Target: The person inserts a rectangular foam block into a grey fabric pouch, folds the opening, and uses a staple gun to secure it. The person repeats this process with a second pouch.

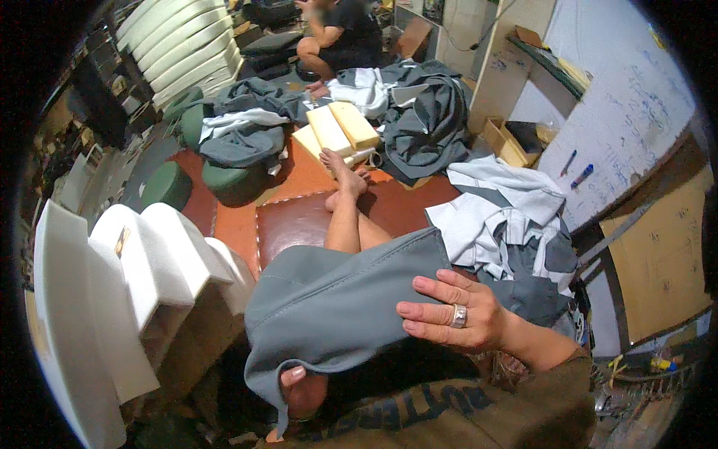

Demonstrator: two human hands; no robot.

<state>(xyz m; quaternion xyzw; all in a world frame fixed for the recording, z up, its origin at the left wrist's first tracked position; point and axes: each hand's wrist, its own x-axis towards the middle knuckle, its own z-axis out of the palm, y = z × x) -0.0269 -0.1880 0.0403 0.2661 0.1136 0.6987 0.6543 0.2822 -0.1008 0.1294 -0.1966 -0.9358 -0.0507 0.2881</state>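
Observation:
A grey sewn cover [336, 303], leather-like with a stitched seam along its length, stretches across my lap between my two hands. My left hand [305, 393] is at its lower left end, partly hidden under the curled edge, with a fingertip showing against the material. On the right end, my right hand [460, 314] has its fingers laid straight over the cover's front. A ring sits on one finger, and the thumb is hidden behind the material. My bare legs [345, 224] stretch out beyond the cover.
White foam pieces [134, 277] stand close at left. Grey-and-white covers [508, 217] lie heaped at right, with another pile [426, 112] farther off. Yellow foam blocks [329, 127] lie past my feet. Green round cushions [232, 179] are at far left. Another person [340, 37] sits at the back.

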